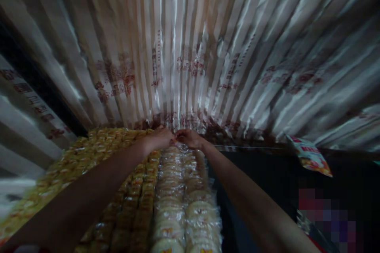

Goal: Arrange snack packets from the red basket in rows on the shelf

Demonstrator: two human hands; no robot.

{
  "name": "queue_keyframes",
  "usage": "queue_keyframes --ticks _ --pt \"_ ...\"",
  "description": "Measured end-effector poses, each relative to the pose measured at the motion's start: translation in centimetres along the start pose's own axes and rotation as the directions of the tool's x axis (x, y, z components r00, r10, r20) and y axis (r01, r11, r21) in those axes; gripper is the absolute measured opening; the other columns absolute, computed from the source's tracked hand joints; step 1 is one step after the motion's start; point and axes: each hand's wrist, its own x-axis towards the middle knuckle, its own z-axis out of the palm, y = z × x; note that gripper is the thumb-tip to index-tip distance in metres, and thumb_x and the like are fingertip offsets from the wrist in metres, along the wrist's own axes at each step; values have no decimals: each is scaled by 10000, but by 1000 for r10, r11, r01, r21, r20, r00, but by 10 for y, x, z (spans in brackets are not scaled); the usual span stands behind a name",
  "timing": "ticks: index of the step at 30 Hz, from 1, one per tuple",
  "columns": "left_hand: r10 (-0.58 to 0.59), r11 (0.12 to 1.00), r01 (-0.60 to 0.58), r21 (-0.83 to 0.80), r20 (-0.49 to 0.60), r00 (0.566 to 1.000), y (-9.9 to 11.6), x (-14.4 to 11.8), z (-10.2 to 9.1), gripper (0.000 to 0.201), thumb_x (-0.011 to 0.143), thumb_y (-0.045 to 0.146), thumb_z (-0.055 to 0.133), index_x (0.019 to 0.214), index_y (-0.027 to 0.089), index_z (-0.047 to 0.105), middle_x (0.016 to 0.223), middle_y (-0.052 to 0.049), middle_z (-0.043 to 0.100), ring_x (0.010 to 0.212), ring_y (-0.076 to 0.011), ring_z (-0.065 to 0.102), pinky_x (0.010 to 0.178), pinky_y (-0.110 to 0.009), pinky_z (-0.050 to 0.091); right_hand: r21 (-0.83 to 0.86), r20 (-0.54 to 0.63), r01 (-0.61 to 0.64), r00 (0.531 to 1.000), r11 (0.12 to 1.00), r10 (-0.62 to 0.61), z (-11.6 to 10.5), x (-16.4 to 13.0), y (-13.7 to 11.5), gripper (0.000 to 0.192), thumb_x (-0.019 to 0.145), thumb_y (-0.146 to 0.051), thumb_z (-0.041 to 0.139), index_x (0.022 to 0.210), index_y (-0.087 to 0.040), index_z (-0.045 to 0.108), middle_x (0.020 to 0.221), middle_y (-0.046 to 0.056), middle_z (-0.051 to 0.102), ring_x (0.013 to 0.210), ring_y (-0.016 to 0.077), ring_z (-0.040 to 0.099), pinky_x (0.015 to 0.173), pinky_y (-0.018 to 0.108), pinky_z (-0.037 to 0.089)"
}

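At the far end of a long stack of clear-wrapped round pale cakes [184,205], both hands together, almost fingertip to fingertip. Left hand [160,139] reaching in from the lower left on a bare forearm, fingers curled down onto the top edge of the plastic wrap. Right hand [190,138] coming in from the lower right, fingers likewise bent and pinched at the same spot of wrap; whether either hand truly clamps the plastic or only presses on it, cannot tell, too dim and blurred.

Stack of pale cakes lying lengthwise away from the camera, in two rows side by side, each cake with a small red-and-yellow mark showing through the wrap. Just left of it, touching, rows of darker amber packets [133,205], and beyond those a wide heap of yellow packets [74,158] spreading toward the left edge.

Behind and above everything, hanging sheets of shiny striped plastic wrapping [190,47], faintly printed in red, fanning out across the whole upper view. Off to the right, well apart from the hands, a single red, white and orange snack packet [310,160] lying tilted on a dark surface. Lower right corner blurred into blocks, nothing readable.
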Motion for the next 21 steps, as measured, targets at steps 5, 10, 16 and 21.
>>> queue_keyframes --ticks 5,10,16,21 --pt "-81 995 88 -46 130 988 12 -4 -12 242 837 258 480 889 197 708 872 -64 710 792 -189 631 767 -299 424 -10 39 -31 999 999 31 -1 1 0 163 754 -169 538 849 -133 666 863 61 703 805 162 617 759 271 468" --pt "-117 992 120 -45 53 992 11 -3 -7 290 851 362 507 822 145 698 795 -88 698 764 -206 636 813 -338 420 -37 14 -93 995 995 94 -2 -1 -3 206 763 -186 529 897 -133 676 896 55 703 816 162 608 772 274 463" --pt "-112 993 114 24 -69 991 5 0 10 256 837 384 534 830 167 670 790 -76 692 825 -213 632 997 -439 282 126 93 -81 993 989 70 -3 -8 -1 326 716 -404 637 893 -133 674 864 47 695 806 168 602 754 287 471" --pt "-84 990 103 95 -181 980 5 -3 11 369 728 423 650 964 141 619 857 -88 673 899 -225 591 1029 -407 263 190 23 -30 999 981 26 3 -6 3 262 631 -377 718 729 -146 643 789 38 678 788 160 606 797 311 470"
